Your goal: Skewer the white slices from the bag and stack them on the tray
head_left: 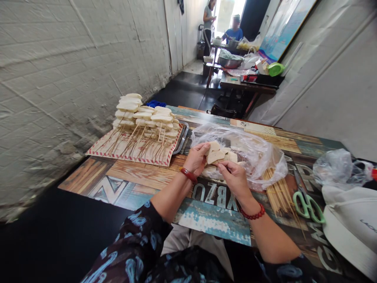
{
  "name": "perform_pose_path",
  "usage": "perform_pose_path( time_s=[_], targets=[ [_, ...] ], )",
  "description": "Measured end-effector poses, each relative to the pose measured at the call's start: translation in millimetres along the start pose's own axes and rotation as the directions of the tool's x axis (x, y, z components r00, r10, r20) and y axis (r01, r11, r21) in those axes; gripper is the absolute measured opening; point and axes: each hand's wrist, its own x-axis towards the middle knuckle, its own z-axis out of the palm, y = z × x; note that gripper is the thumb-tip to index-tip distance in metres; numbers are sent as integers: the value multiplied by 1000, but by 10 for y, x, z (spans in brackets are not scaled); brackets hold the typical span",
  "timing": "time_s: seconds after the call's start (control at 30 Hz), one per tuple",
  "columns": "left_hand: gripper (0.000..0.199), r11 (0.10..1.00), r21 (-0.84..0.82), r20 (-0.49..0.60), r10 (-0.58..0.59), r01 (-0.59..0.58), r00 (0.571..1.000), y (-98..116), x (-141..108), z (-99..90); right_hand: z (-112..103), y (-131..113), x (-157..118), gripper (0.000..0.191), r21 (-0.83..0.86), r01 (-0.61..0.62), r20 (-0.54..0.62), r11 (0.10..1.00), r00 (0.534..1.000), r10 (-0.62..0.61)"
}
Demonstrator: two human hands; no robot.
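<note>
My left hand (198, 160) is closed on a pale, flat food slice (212, 146) above a clear plastic bag. Close beside it, the fingers of my right hand (235, 177) pinch a thin bamboo skewer, mostly hidden, at the lower edge of another pale slice (215, 157). More slices (231, 157) lie in the open plastic bag (256, 147) just beyond my hands. To the left, skewered slices (156, 116) are stacked in several layers, their sticks pointing toward me over a paper-lined tray (100, 147).
Loose bamboo skewers (278, 192) lie right of my right hand, beside green-handled scissors (308, 204). A white cap (350, 224) and a crumpled plastic bag (334, 167) occupy the right end. Two people are near a farther table with a metal basin (230, 61).
</note>
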Motion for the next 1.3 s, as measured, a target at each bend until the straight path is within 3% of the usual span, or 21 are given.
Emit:
perform_pose_path(
  time_s=[0.53, 0.93, 1.3],
  targets=[
    [29, 999, 3, 11, -43, 43, 999, 9, -5, -3, 16, 19, 20, 27, -29, 23, -18, 999, 1000, -23],
    [22, 998, 24, -19, -59, 59, 998, 174, 18, -16, 110, 44, 107, 26, -19, 91, 4, 996, 996, -91],
    [23, 996, 39, -32, -84, 86, 996, 126, 6, 7, 57, -13, 75, 27, -34, 88, -4, 996, 996, -88]
  ],
)
